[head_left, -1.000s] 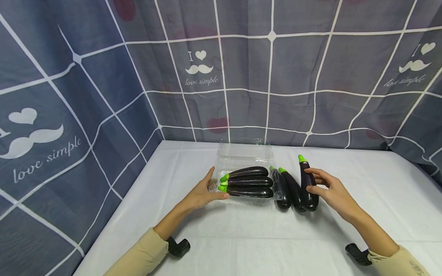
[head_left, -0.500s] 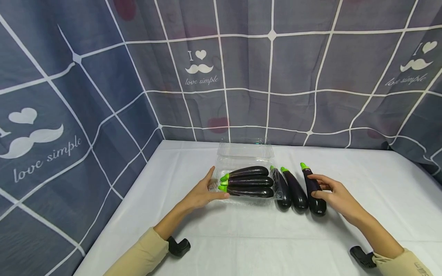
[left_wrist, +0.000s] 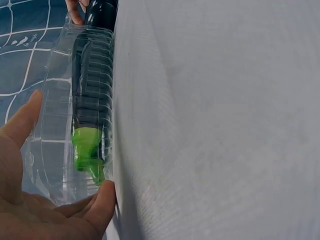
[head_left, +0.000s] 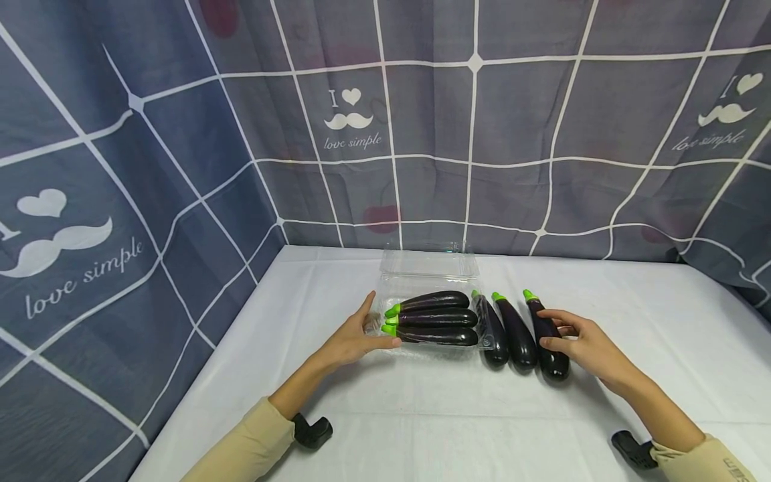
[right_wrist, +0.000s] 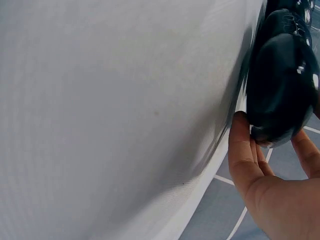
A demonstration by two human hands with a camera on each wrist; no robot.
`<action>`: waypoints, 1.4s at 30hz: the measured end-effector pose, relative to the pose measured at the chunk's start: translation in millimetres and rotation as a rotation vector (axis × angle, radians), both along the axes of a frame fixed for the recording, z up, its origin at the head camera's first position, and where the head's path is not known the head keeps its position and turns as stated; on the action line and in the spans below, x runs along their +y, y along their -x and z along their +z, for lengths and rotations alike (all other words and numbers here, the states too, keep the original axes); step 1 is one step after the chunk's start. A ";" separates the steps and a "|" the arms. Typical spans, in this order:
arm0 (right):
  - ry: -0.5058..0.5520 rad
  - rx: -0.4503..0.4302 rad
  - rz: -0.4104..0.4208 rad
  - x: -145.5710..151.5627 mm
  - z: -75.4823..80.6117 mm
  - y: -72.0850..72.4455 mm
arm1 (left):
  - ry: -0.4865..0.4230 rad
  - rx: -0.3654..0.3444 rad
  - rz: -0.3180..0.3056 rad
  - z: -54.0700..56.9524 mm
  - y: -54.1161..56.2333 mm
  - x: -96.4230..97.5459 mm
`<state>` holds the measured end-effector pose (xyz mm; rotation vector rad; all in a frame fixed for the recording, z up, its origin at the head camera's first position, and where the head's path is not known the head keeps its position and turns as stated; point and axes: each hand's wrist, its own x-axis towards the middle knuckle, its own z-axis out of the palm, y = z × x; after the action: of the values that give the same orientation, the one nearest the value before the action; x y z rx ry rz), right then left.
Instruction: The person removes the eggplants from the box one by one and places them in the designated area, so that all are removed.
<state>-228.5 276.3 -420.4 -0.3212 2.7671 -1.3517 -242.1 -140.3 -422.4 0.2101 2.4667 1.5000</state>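
A hinged clear plastic container (head_left: 429,264) lies with its lid folded back. Three dark eggplants (head_left: 436,317) with green caps lie side by side in its tray. My left hand (head_left: 352,341) holds the tray's left end between thumb and spread fingers; in the left wrist view its fingertips touch the clear wall (left_wrist: 55,115). Right of the container, an eggplant (head_left: 496,341) lies against its side, partly behind clear plastic, and a second eggplant (head_left: 517,333) lies beside that. My right hand (head_left: 581,341) grips the rightmost eggplant (head_left: 553,358), which rests on the table, thumb and fingers on its sides.
White cloth covers the table (head_left: 421,435). A grey checked curtain (head_left: 512,134) hangs behind and at the left. Black wrist mounts (head_left: 312,432) sit at both wrists.
My right hand has moved the rightmost eggplant to the right and down onto the table. The middle loose eggplant has shifted slightly right. My left hand stays on the container.
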 end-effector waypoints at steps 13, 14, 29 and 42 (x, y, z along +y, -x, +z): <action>0.011 -0.001 0.027 -1.9 -0.7 0.0 | 0.001 -0.001 0.007 -0.2 0.8 -0.5; 0.008 -0.001 0.030 -2.4 -0.8 0.0 | 0.000 -0.001 0.007 0.1 0.7 -0.5; -0.001 -0.014 0.039 -4.8 -0.9 -1.7 | 0.003 0.001 -0.002 1.1 -0.4 -0.5; -0.039 -0.038 0.007 -3.6 -2.8 -1.2 | -0.003 -0.008 0.001 1.1 -1.8 0.4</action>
<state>-227.2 272.8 -423.2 -0.3001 2.7549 -1.2867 -240.3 -140.0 -421.3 0.2034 2.4588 1.5025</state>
